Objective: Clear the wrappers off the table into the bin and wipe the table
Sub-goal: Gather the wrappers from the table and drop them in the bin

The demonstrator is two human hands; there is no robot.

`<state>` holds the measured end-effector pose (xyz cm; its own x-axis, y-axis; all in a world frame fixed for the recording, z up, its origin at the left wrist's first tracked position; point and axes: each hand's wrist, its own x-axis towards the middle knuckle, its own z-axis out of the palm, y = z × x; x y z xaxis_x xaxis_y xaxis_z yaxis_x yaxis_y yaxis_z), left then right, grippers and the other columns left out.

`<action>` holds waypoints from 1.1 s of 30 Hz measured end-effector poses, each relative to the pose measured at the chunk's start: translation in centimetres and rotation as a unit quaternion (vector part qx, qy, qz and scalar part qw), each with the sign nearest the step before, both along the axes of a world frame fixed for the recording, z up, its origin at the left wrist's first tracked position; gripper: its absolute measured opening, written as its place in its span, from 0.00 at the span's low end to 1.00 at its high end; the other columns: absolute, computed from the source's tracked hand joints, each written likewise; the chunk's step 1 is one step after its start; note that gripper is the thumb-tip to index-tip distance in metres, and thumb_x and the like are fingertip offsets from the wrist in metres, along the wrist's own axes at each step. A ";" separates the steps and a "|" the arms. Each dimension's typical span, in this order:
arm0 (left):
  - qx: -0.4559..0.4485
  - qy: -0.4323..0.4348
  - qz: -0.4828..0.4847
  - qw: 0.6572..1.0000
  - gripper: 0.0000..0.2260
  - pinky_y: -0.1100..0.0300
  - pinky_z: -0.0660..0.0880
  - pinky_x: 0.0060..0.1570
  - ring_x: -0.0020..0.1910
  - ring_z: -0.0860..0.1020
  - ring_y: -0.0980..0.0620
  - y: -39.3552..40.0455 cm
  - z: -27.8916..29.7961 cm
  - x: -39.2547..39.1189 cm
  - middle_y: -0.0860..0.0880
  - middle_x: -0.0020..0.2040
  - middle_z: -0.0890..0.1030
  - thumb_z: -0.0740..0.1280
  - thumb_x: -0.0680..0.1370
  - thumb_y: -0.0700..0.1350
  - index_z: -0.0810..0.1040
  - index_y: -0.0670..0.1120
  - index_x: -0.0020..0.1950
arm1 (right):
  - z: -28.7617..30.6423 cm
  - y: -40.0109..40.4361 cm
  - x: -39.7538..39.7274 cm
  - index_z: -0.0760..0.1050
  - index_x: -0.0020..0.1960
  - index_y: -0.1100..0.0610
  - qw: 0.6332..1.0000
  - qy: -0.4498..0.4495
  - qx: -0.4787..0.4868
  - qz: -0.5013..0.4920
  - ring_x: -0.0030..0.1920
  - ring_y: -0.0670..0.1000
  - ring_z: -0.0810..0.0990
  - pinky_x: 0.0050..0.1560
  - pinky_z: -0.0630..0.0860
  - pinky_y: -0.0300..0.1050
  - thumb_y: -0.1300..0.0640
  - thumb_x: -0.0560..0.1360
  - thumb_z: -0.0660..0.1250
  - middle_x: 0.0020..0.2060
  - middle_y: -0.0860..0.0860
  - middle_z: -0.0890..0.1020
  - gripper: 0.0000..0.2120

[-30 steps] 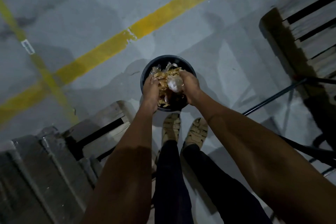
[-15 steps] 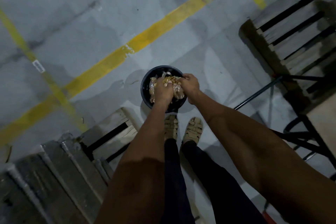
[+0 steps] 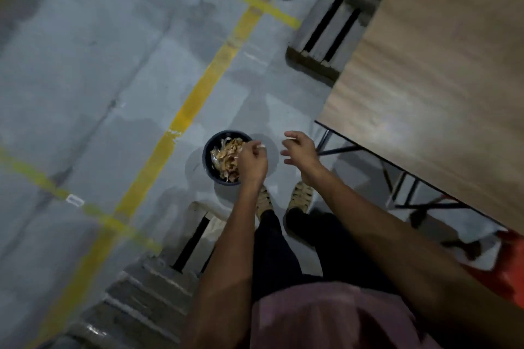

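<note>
The bin [image 3: 226, 157] stood on the floor, heaped with wrappers [image 3: 226, 154] up to its rim. The left hand [image 3: 252, 161] hung over the bin's right edge, fingers curled; something small and pale showed at its fingertips, though whether it was pinched I could not tell. The right hand [image 3: 300, 150] hovered just right of the bin, fingers loosely spread and holding nothing. The table [image 3: 442, 79] lay further right. The heap looked high enough that loose wrappers might slide off onto the floor. No writing was legible.
</note>
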<state>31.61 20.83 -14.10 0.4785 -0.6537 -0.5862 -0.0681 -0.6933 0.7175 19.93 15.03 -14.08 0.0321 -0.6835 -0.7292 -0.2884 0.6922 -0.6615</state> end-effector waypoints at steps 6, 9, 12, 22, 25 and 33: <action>-0.079 0.013 -0.124 0.989 0.11 0.54 0.77 0.57 0.56 0.80 0.48 -0.5 7.7 -8.3 0.46 0.59 0.83 0.65 0.82 0.44 0.80 0.45 0.64 | 7.1 3.1 -8.1 0.75 0.64 0.53 0.991 -0.017 -0.049 -0.122 0.46 0.53 0.82 0.43 0.77 0.49 0.58 0.82 0.64 0.48 0.53 0.82 0.11; -0.100 0.007 -0.192 0.976 0.11 0.55 0.77 0.55 0.53 0.82 0.48 -2.2 10.5 -13.4 0.45 0.55 0.84 0.65 0.81 0.43 0.81 0.44 0.62 | 9.4 2.9 -13.3 0.75 0.63 0.55 0.977 -0.011 -0.079 -0.196 0.41 0.52 0.81 0.39 0.77 0.47 0.61 0.81 0.63 0.47 0.54 0.81 0.11; -0.134 0.001 -0.266 0.955 0.12 0.58 0.77 0.56 0.54 0.81 0.50 -4.0 13.0 -19.3 0.44 0.56 0.84 0.65 0.81 0.41 0.81 0.42 0.63 | 11.4 2.6 -19.5 0.75 0.64 0.56 0.957 0.008 -0.113 -0.266 0.40 0.49 0.80 0.37 0.77 0.43 0.62 0.82 0.63 0.46 0.51 0.80 0.11; -0.165 0.030 -0.358 0.918 0.11 0.47 0.79 0.60 0.53 0.83 0.47 -3.9 14.9 -39.9 0.45 0.54 0.85 0.66 0.80 0.44 0.82 0.45 0.60 | 13.8 4.4 -42.0 0.71 0.66 0.50 0.889 0.075 -0.164 -0.422 0.54 0.58 0.83 0.57 0.81 0.59 0.58 0.79 0.64 0.52 0.51 0.81 0.16; -0.165 0.031 -0.406 0.898 0.10 0.49 0.80 0.58 0.51 0.83 0.48 -3.7 15.3 -45.1 0.46 0.52 0.85 0.67 0.80 0.43 0.82 0.45 0.60 | 14.4 5.1 -47.2 0.69 0.70 0.54 0.856 0.103 -0.159 -0.481 0.60 0.57 0.79 0.55 0.77 0.49 0.58 0.81 0.65 0.63 0.56 0.77 0.19; -0.147 0.033 -0.513 0.845 0.11 0.56 0.77 0.53 0.52 0.81 0.49 -5.9 15.8 -55.7 0.44 0.54 0.84 0.67 0.81 0.42 0.81 0.44 0.63 | 12.7 7.6 -55.5 0.63 0.74 0.52 0.830 0.177 -0.059 -0.526 0.62 0.62 0.76 0.63 0.77 0.56 0.51 0.75 0.73 0.69 0.57 0.66 0.32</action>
